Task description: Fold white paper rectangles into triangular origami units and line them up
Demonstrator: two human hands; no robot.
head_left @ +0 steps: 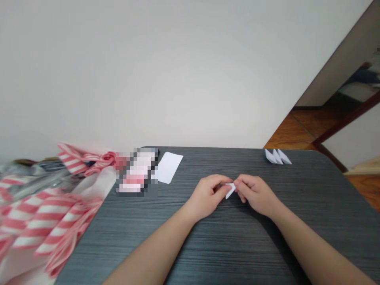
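Observation:
Over the middle of the dark table, a small folded piece of white paper (230, 191) is pinched between both hands. My left hand (211, 194) grips its left side with thumb and fingers. At the paper's upper right corner, my right hand (255, 194) is closed in a pinch, its fingertips close to those of the left. Part of the paper is hidden behind the fingers. Off to the far right lie several folded white paper pieces (277, 156), pointed and set side by side. A flat stack of white paper (170, 168) rests left of my hands.
The dark, grained table (213, 249) meets a pale wall (190, 75) at its back edge. A blurred-out phone-like object (137, 172) lies at the table's left. Red-and-white striped cloth (50, 217) is heaped beyond the left edge. Wooden floor (297, 128) shows at right.

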